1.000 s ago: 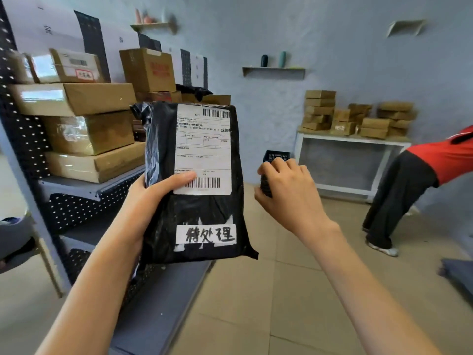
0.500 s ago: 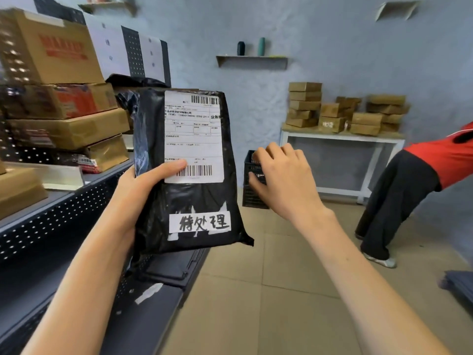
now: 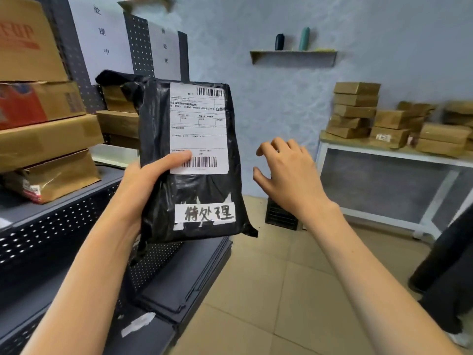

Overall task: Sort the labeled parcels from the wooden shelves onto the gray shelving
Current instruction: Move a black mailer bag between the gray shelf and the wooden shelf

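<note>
I've drawn nearer the gray shelving; left hand still grips the black parcel; right hand loose, empty.

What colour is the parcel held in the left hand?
Black, with white labels; the parcel shows best in the head view, gripped by the left hand.

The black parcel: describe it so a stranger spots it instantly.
Start at the gray shelving on the left with its brown boxes. In front of it, the left hand grips a black parcel. Unlike the boxes, it is a soft bag with a white handwritten strip.
</note>
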{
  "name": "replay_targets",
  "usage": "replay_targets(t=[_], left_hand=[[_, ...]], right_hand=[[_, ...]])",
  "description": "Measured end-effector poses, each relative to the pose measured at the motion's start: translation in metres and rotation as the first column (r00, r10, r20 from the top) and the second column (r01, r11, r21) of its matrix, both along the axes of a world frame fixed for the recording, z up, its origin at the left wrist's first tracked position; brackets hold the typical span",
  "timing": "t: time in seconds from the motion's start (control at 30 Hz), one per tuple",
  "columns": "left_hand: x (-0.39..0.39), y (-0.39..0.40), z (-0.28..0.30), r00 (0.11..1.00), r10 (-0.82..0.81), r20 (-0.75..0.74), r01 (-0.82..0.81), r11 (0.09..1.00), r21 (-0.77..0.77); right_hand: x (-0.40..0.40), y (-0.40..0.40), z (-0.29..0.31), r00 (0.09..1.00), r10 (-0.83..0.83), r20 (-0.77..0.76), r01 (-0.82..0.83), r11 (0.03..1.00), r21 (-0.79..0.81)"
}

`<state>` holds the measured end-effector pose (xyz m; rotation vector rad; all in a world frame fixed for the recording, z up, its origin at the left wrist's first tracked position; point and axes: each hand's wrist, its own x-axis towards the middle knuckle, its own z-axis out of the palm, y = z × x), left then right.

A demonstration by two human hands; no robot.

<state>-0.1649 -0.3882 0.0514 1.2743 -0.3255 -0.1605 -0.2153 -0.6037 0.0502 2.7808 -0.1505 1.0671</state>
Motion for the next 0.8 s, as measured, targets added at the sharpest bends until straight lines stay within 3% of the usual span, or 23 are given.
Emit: replay_targets(t=[0.2,0.5,0.8], left_hand=[[0.114,-0.082,-0.006,1.0,-0.005,0.029,0.006,0.999,-0.035],[0.283,-0.206,0.027,0.997,-0.036,0.066,0.043,0.994,-0.103],[0.395,-0.285,0.024,0.985,0.158,0.062,-0.156,0.987,-0.045]], right_hand=[[0.104,-0.088,-0.003,0.999,0.032,-0.014,-0.03,0.991,0.13],[0.259,-0.205,0.041,1.0,-0.003,-0.01,0.004,0.997,0.073],[0.406,-0.301,0.031,0.99,0.141,-0.024,-0.137,0.984,0.114]])
